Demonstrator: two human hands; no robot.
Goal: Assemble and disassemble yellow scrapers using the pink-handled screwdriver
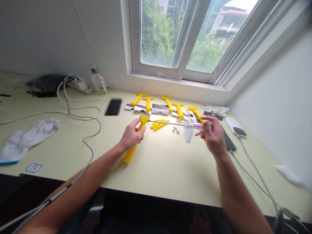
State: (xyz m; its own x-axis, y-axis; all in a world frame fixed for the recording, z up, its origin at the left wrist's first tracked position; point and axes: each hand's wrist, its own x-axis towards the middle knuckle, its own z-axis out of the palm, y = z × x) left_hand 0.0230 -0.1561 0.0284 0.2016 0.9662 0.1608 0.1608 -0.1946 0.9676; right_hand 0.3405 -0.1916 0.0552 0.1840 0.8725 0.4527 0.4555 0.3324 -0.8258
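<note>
My left hand (133, 135) is wrapped round a yellow scraper handle (130, 154), its head pointing up and away from me. In my right hand (213, 136) is a screwdriver (193, 126) with a clear and purple grip, its long shaft running level to the left. The screwdriver tip meets or nearly meets the scraper's head; exact contact is too small to make out. Just beyond lie several flat yellow plastic pieces (159, 124). Small metal screws or nuts (175, 130) are heaped below the shaft, and a thin silvery blade-like piece (188, 136) lies near my right hand.
Several yellow scrapers (148, 103) rest on printed cards (160, 109) along the back. A black pixelated item (113, 106), a bottle (97, 79) and a power strip (81, 86) stand left. White gloves (31, 135) and loose cables (91, 146) lie left; a white device (236, 126) sits right.
</note>
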